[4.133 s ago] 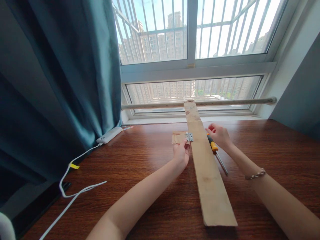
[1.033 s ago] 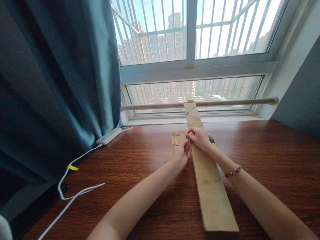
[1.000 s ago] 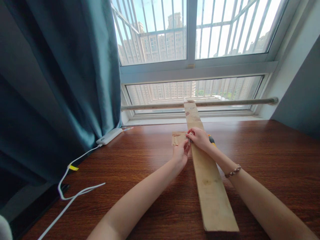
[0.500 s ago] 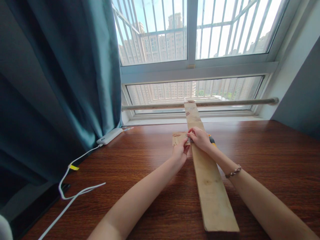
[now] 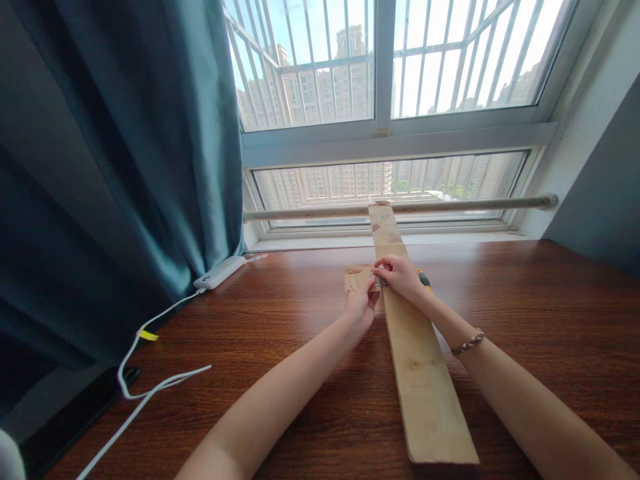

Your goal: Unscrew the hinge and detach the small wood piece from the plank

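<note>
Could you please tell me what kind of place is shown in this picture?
Probably a room in a home, perhaps high up: a long blue curtain hangs beside a barred window that looks out on tall buildings, and a wood-grained surface lies in front of it.

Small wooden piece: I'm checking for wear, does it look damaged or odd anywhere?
Yes: the small wooden piece in the left hand has a rough brown patch along its far edge, perhaps splintered, unlike its paler surface.

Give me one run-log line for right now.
left hand: holding block | right hand: at hinge, over board, any held item unclear | hinge: mostly covered | screwdriver: right of board, partly hidden
</note>
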Motion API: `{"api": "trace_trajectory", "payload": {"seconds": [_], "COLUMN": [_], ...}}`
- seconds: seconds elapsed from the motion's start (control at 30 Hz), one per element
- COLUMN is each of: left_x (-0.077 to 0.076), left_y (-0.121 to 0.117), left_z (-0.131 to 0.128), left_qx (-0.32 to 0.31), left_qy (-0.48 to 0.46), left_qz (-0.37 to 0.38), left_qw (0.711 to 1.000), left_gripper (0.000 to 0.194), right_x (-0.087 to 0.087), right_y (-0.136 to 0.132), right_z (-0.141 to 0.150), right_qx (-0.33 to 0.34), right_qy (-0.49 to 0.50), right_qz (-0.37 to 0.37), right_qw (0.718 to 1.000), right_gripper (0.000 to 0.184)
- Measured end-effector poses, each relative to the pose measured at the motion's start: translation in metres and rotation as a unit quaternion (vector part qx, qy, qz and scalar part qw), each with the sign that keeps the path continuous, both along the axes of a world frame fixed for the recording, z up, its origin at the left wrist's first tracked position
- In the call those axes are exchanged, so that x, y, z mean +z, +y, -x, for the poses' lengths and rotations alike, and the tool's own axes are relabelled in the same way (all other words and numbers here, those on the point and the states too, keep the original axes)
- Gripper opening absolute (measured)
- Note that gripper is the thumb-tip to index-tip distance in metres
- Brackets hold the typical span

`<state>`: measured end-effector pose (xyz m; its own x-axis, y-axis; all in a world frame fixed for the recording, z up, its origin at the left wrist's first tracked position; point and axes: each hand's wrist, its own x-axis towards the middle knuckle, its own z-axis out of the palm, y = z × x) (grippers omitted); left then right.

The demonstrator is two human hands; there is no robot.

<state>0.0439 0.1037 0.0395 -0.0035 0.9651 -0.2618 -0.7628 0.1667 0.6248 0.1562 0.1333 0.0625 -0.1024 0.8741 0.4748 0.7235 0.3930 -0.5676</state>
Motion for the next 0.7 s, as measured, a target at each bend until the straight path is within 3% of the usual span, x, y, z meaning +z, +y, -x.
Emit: {"api": "trace_trajectory", "payload": {"seconds": [0.2,0.43,0.7], "left_x": [-0.0006,-0.0021,-0.0005], "left_y": [0.0023,0.0025,0.0006], "left_z": [0.0026,0.0022,0.0005], "left_qx": [-0.017,-0.021,-0.01], "left_qy": [-0.002,-0.005,-0.008], "left_qz": [-0.006,0.001,0.002], "left_qw": [1.0,1.0,1.0], "left_gripper": [0.014,0.014,0.015], "right_x": [-0.0017,0.0008,-0.0006], "right_y": [-0.0005,-0.0035,0.0001], "right_z": [-0.0012,0.0025,0.0015], "right_qx": [0.014,0.025,0.029], "right_qy": [0.021,-0.02,0.003], "right_qz": [-0.008,-0.032,-0.01], "right_qw": [1.0,0.999,1.0], "right_gripper": [0.016,0.013,0.014]}}
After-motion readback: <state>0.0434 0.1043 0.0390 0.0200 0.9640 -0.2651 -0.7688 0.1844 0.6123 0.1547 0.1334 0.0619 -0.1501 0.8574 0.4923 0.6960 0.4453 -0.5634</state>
